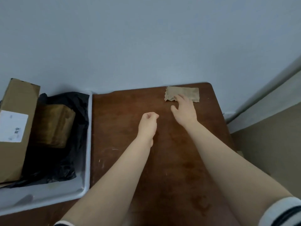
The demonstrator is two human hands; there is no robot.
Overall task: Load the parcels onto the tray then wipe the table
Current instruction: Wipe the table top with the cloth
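Note:
A white tray (pixel 88 144) sits at the left end of the brown table (pixel 162 160). It holds a cardboard box (pixel 16 128) with a white label, a black plastic parcel (pixel 78 128) and a brown taped parcel (pixel 53 126). A folded beige cloth (pixel 187 92) lies at the table's far right corner. My right hand (pixel 184 110) reaches over it with fingers spread, fingertips touching the cloth's near edge. My left hand (pixel 149 123) hovers over the middle of the table, curled into a loose fist with nothing in it.
A pale wall runs behind the table. To the right, a light baseboard or ledge (pixel 268 98) slants down to a beige floor (pixel 268 152). The tabletop shows scratches and dark stains.

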